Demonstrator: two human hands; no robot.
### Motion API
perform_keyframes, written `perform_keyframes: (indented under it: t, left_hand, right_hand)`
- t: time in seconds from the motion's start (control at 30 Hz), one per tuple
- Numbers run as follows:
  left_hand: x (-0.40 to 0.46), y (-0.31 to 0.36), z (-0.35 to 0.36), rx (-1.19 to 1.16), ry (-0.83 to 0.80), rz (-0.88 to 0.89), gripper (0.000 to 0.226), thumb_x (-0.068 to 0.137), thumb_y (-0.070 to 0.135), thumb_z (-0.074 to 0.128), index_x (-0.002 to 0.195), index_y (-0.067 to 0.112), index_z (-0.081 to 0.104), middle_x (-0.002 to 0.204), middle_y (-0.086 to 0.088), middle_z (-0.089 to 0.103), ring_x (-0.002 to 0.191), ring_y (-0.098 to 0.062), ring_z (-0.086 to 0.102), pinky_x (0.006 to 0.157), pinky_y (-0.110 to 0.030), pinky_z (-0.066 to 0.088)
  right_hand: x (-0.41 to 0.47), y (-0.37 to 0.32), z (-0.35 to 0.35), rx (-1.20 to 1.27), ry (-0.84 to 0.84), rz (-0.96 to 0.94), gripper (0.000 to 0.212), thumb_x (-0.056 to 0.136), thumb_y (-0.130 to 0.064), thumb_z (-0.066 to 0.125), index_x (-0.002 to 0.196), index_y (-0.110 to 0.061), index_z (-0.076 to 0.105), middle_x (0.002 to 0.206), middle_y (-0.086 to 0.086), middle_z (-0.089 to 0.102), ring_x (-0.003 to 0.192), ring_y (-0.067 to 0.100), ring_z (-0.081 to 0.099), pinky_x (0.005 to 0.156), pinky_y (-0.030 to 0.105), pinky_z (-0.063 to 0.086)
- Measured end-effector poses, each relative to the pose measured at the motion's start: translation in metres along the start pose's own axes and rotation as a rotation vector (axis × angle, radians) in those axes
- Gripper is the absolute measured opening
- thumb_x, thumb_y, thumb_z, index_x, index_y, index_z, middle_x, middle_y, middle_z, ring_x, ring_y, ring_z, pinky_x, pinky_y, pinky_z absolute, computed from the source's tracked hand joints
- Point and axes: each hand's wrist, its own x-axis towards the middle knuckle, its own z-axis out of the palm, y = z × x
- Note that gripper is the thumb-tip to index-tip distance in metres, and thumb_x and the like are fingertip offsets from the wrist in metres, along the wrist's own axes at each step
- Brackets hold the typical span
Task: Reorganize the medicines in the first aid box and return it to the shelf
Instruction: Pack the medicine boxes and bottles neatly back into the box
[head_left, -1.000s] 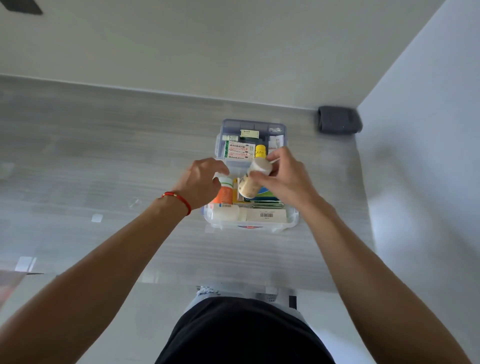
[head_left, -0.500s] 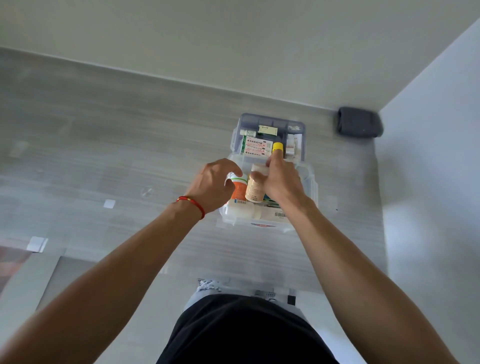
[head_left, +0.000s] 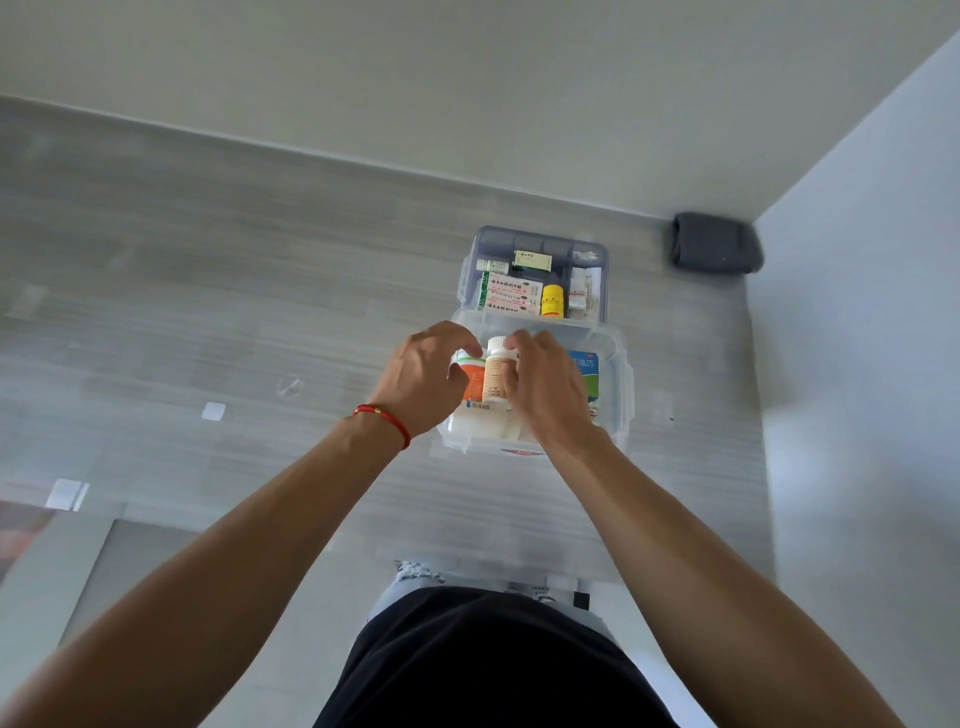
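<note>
Clear plastic first aid box (head_left: 618, 382) sat open on the grey floor (head_left: 208, 312), w/ 1 lift-out tray (head_left: 597, 260) just beyond it. Head view: 2 hands over the box. Right hand (head_left: 545, 389) closed round 1 tan bottle (head_left: 496, 376), upright, cap toward the wall. Left hand (head_left: 421, 379) curled at 1 orange bottle (head_left: 472, 382); grip unclear.
</note>
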Motion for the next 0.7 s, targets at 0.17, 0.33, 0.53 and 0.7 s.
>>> perform_keyframes:
  t: [0.17,0.33,0.53,0.7]
  left_hand:
    - [-0.005,0.001,0.007,-0.014,0.055,0.028,0.041,0.07,-0.021,0.053,0.1,-0.001,0.072,0.113,-0.013,0.07,0.106,-0.03,0.066,0.093,-0.035,0.051]
    - [-0.002,-0.003,0.009,-0.058,0.12,-0.008,0.042,0.072,-0.019,0.056,0.106,0.0,0.071,0.113,-0.014,0.068,0.102,-0.029,0.065,0.093,-0.032,0.051]
    - [0.047,-0.01,-0.001,-0.08,0.046,-0.139,0.037,0.084,0.0,0.058,0.119,0.01,0.068,0.124,-0.01,0.066,0.115,-0.023,0.062,0.101,-0.038,0.052]
    - [0.121,-0.022,-0.001,-0.209,-0.118,-0.456,0.034,0.084,0.009,0.059,0.116,0.017,0.067,0.119,-0.005,0.068,0.103,-0.02,0.064,0.093,-0.036,0.056]
  right_hand:
    - [-0.003,0.007,-0.001,-0.044,-0.069,-0.009,0.033,0.105,-0.037,0.056,0.133,-0.02,0.059,0.127,0.005,0.066,0.113,0.02,0.066,0.104,0.04,0.053]
    - [-0.003,0.025,-0.019,0.168,0.038,-0.074,0.029,0.098,-0.023,0.068,0.126,-0.015,0.067,0.118,0.006,0.07,0.103,0.023,0.069,0.09,0.043,0.06]
    - [0.037,0.072,-0.057,0.327,0.269,0.07,0.017,0.098,-0.009,0.065,0.114,-0.006,0.071,0.112,0.009,0.073,0.095,0.019,0.069,0.088,0.035,0.06]
    - [0.076,0.109,-0.061,0.338,0.089,0.328,0.024,0.098,-0.011,0.057,0.118,-0.008,0.071,0.119,0.008,0.075,0.102,0.022,0.069,0.089,0.031,0.053]
